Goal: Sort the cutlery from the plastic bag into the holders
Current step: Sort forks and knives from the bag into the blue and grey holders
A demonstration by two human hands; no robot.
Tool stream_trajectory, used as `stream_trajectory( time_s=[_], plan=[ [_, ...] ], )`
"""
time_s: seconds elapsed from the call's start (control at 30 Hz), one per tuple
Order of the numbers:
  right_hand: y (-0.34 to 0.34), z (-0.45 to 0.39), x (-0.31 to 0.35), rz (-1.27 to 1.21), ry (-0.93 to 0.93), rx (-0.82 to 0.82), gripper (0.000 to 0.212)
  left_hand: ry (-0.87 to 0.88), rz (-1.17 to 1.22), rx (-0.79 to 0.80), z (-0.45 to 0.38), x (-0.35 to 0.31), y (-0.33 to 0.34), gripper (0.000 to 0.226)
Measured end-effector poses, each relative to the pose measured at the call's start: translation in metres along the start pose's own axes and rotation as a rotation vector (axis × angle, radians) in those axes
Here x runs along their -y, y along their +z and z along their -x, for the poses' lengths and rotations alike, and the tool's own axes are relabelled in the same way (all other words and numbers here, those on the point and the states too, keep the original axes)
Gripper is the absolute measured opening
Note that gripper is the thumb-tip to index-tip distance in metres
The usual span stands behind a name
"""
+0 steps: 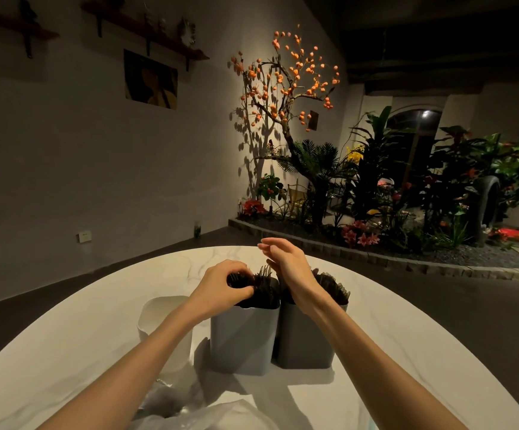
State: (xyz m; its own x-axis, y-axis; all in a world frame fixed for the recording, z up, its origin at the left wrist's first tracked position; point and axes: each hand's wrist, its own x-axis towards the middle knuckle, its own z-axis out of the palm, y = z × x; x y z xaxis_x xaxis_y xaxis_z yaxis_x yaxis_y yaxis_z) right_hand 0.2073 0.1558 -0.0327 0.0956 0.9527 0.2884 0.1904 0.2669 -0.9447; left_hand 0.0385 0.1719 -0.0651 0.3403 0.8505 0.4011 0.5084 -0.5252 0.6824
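Crumpled plastic bag lies nearest, before the middle holder. Left hand grips upright dark forks atop it; right hand, fingers loose, hovers just beside, holding nothing.

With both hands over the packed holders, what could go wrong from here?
1. The left hand grips dark plastic forks in the crammed grey middle holder; pushing could tip it.
2. The open right hand hovers over the darker grey right holder and may snag its cutlery.
3. The crinkled clear plastic bag lies near the table edge.
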Motion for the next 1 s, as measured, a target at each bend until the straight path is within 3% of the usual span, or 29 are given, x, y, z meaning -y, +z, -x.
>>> stream_trajectory(
  time_s=[0.17, 0.27, 0.4, 0.57, 0.7, 0.77, 0.9, 1.0],
  plan=[
    [0.009, 0.029, 0.002, 0.541, -0.137, 0.291, 0.042, -0.012, 0.137, 0.033, 0.005, 0.004, 0.000, 0.047],
    [0.013, 0.040, 0.001, 0.708, -0.240, 0.136, 0.044, -0.023, 0.194, -0.031, 0.011, 0.005, -0.001, 0.053],
    [0.016, 0.042, -0.003, 1.020, -0.368, 0.259, 0.043, -0.058, 0.246, -0.133, 0.021, -0.002, -0.009, 0.051],
    [0.012, 0.039, 0.005, 0.972, -0.259, 0.332, 0.052, -0.087, 0.235, -0.185, 0.039, -0.015, -0.026, 0.046],
    [0.010, 0.074, 0.038, 0.680, -0.317, 0.103, 0.047, -0.015, 0.252, -0.149, 0.074, -0.052, -0.051, 0.040],
    [0.012, 0.108, 0.051, 0.649, -0.346, 0.187, 0.035, 0.013, 0.290, -0.120, 0.095, -0.070, -0.063, 0.035],
    [0.019, 0.182, 0.048, 0.646, -0.238, 0.514, 0.027, 0.020, 0.314, -0.080, 0.159, -0.090, -0.066, 0.025],
    [0.034, 0.222, 0.026, 0.720, -0.135, 0.656, 0.024, -0.029, 0.176, 0.166, 0.205, -0.083, -0.060, 0.026]
  ],
)
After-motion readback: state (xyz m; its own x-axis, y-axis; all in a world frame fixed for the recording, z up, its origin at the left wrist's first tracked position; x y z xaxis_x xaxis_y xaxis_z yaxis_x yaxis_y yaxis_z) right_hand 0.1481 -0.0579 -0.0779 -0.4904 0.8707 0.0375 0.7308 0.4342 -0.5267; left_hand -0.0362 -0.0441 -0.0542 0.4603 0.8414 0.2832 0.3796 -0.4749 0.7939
